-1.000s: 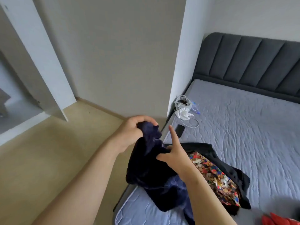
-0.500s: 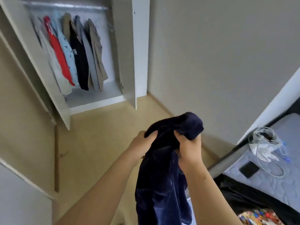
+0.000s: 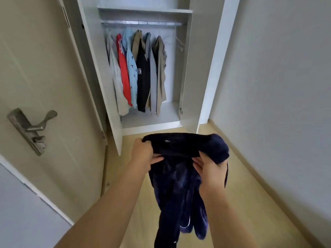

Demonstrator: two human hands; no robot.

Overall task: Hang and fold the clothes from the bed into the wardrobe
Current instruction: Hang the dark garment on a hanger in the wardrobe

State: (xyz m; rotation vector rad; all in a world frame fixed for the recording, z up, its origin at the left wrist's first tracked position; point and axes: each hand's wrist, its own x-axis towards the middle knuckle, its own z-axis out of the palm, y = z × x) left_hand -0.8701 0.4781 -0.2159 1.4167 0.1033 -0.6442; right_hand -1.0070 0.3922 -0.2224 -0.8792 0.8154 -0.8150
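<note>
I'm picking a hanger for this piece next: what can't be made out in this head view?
Head view only:
Navy garment: its kind; bunched between left hand and right hand, lower end cut off by the bottom edge.
Empty hangers: their number; too thin and faint against the wardrobe.
Hung clothes: exact count; they overlap.
Top shelf: its contents; cut off by the top edge.

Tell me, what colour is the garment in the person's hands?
Dark navy blue garment, seen in the head view.
</note>
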